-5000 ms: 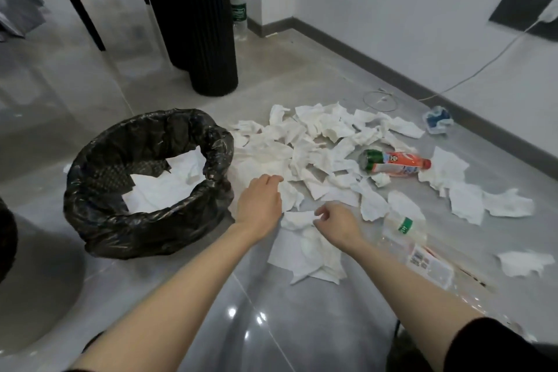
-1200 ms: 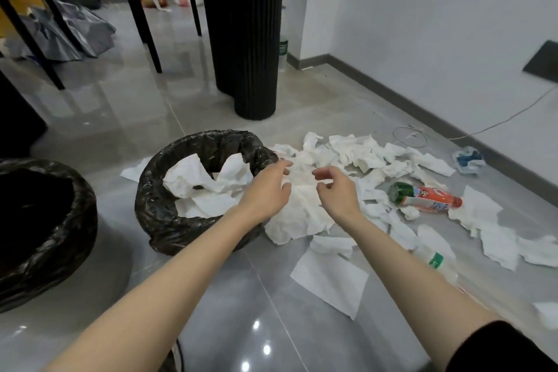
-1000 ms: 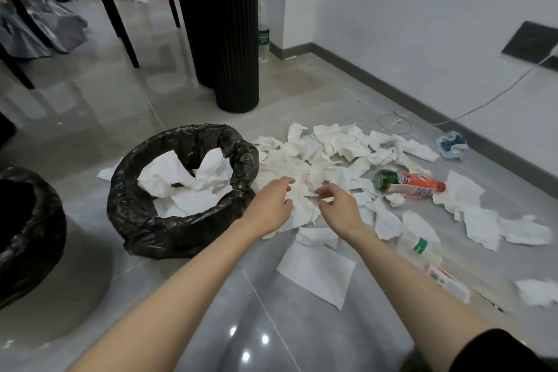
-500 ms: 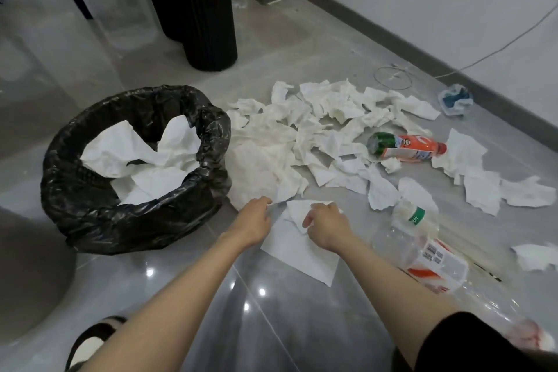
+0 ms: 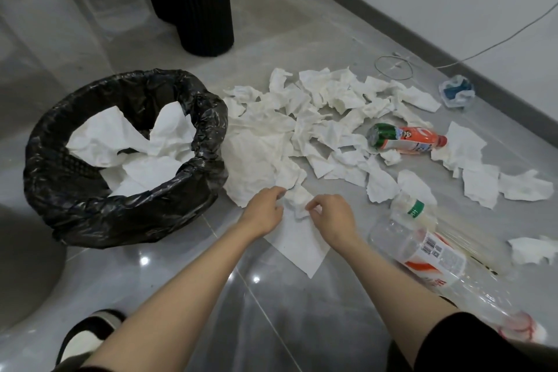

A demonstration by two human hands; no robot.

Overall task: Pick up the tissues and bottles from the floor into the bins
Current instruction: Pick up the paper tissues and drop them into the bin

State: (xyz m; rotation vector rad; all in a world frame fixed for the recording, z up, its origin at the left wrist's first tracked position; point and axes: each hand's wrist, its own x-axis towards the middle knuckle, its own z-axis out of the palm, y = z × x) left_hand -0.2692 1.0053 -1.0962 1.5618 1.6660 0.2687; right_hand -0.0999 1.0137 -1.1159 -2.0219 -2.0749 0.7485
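- left hand (image 5: pixel 264 211) and right hand (image 5: pixel 330 216): side by side, low over the floor. Fingers of both are curled and pinch the bunched top of one tissue (image 5: pixel 297 199) between them. Its flat lower part lies on the floor under the wrists.
- Step, my read: gathering that tissue for the bin. It's not lifted clear yet.
- Just beyond the fingertips: main tissue pile (image 5: pixel 317 118). Can't tell if it touches the held sheet's far edge.
- Left of the left hand, near: black-lined bin (image 5: pixel 126 220), with binned tissues (image 5: pixel 129 142) already inside.
- Right of the right hand, near: clear bottle (image 5: pixel 422 251) on its side. Further out beyond that hand: orange bottle (image 5: pixel 407 140), lying at the edge of the pile.
- Progress, judged: early. Most of the tissues and both bottles are on the floor.
- Next move needs: finish bunching so the trailing sheet comes up in one piece, lift, swing left over the rim, release. It's a short carry.
- Risk: the flat corner drags, or pulls neighbours out of the pile.
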